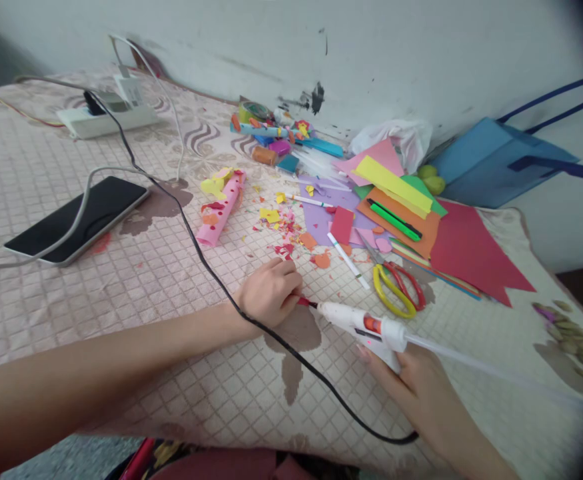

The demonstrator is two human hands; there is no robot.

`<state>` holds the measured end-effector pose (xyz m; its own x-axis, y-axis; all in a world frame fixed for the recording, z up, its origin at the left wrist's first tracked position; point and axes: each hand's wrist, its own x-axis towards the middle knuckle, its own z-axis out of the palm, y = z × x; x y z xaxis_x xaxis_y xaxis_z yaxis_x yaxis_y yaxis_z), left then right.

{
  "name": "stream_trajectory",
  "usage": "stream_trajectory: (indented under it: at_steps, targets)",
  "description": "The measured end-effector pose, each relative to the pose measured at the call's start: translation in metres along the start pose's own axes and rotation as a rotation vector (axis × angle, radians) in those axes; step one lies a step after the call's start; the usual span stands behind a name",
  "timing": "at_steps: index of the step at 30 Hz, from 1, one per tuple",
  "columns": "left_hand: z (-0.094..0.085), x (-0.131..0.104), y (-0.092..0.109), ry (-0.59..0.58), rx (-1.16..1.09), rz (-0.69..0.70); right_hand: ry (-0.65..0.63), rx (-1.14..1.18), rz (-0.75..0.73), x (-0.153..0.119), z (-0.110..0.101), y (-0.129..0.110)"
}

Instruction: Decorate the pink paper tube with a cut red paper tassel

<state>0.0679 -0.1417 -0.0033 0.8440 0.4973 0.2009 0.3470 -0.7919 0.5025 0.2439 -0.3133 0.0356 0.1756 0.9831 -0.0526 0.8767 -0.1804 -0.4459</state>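
Observation:
My right hand grips a white hot glue gun with a clear glue stick poking out of its back. The gun's nozzle points left and touches a small red piece held in the closed fingers of my left hand, which rests on the patterned cloth. The gun's black cord runs under my left wrist and up to a white power strip.
Yellow-and-red scissors, a white marker, a green pen, stacked coloured paper sheets, a pink paper roll and paper scraps lie beyond my hands. A phone lies at left, a blue bag at right.

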Motion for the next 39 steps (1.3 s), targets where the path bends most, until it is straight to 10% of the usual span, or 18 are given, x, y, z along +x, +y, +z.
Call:
stream_trajectory:
  at_steps: [10, 39]
  targets:
    - [0.0024, -0.0007, -0.0015, 0.036, -0.026, 0.013, 0.185, -0.004, 0.077, 0.0022, -0.0094, 0.0081]
    - [-0.001, -0.0009, 0.0013, 0.09, -0.166, -0.012, -0.014, 0.16, 0.051, 0.0041, -0.0018, -0.0001]
